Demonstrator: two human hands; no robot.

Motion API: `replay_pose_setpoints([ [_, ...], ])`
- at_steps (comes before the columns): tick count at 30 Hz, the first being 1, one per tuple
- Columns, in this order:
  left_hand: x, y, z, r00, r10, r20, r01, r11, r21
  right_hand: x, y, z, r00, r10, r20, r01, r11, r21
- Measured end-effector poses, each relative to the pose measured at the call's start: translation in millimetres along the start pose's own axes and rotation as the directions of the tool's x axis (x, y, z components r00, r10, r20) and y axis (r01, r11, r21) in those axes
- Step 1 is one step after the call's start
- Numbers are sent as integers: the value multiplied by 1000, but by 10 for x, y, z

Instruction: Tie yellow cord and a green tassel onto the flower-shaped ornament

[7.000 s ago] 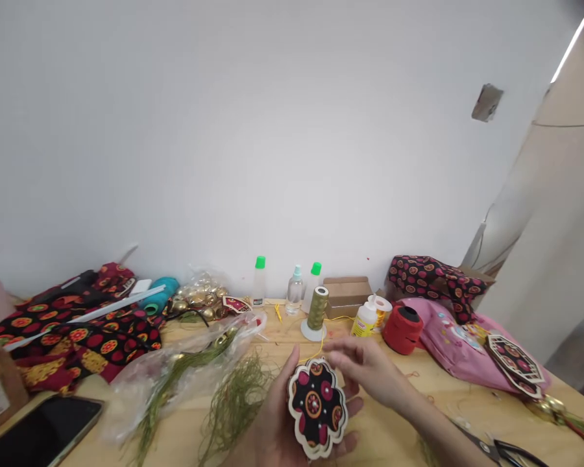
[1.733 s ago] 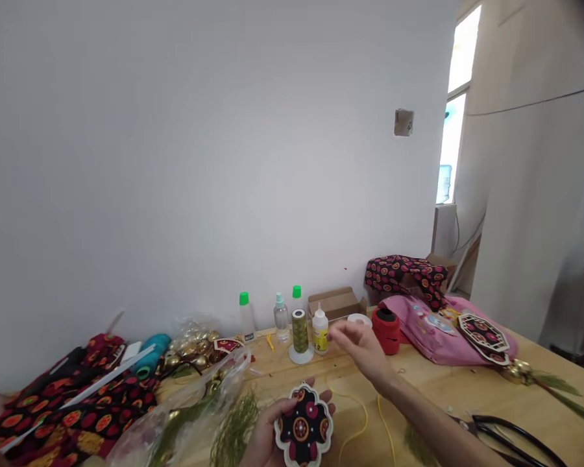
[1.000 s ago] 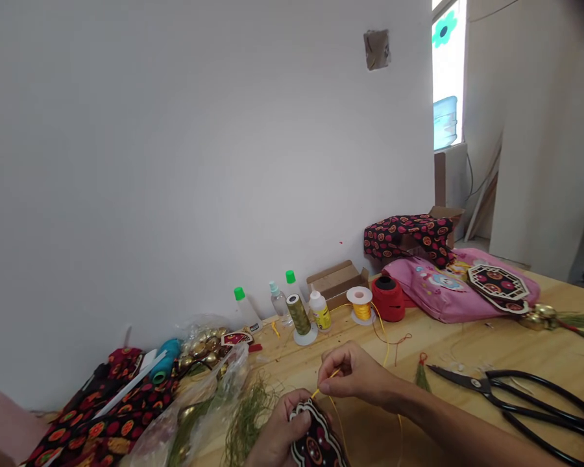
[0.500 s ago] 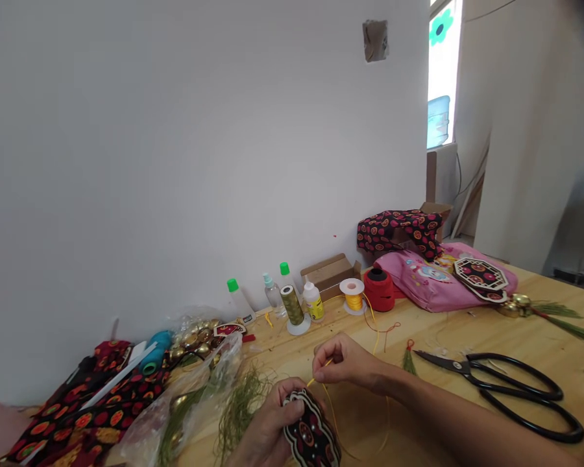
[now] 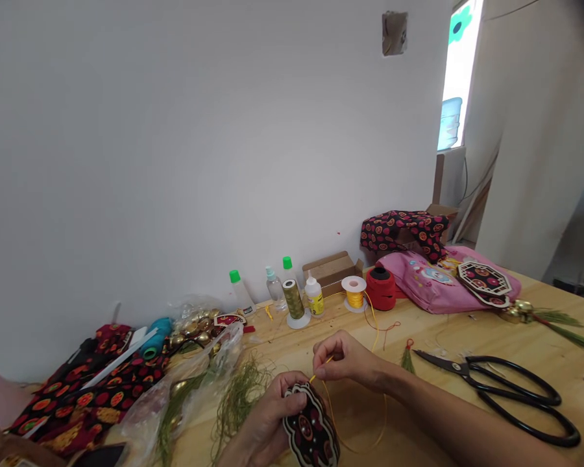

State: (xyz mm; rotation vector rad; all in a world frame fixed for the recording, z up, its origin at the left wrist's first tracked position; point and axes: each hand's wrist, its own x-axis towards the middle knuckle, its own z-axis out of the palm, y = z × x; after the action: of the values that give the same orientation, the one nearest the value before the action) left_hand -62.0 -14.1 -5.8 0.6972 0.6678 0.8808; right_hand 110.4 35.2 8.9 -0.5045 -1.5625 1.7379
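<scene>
My left hand [image 5: 279, 415] grips a scalloped ornament [image 5: 311, 428] with a pale layered edge and a dark patterned face dotted with white beads. Its thumb presses on the front near the top. Just above, my right hand [image 5: 343, 358] pinches a yellow cord [image 5: 314, 377] that runs to the ornament's top edge. The cord loops down beside the ornament and back up toward a spool of yellow cord [image 5: 355, 298]. To the right of my right wrist lies a small green tassel [image 5: 407, 358] with a red loop.
Large black-handled scissors [image 5: 506, 389] lie at right. Along the wall stand a glue bottle [image 5: 315, 298], a green thread cone [image 5: 293, 301] and a red cone [image 5: 381, 289]. A pink bag [image 5: 433, 295] is at back right. Loose green threads [image 5: 241, 399] and patterned fabric [image 5: 78, 402] lie left.
The camera view has shifted slightly. Both hands keep nearly the same pose on the ornament and the cord. A dark brown shape now shows at the lower left corner.
</scene>
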Motion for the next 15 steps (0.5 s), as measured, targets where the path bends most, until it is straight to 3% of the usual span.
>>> replay_pose_setpoints([
  [15, 3, 3, 23, 1000, -1, -24, 2, 1000, 13, -18, 11, 24, 1000, 1, 15, -1, 1000, 19],
])
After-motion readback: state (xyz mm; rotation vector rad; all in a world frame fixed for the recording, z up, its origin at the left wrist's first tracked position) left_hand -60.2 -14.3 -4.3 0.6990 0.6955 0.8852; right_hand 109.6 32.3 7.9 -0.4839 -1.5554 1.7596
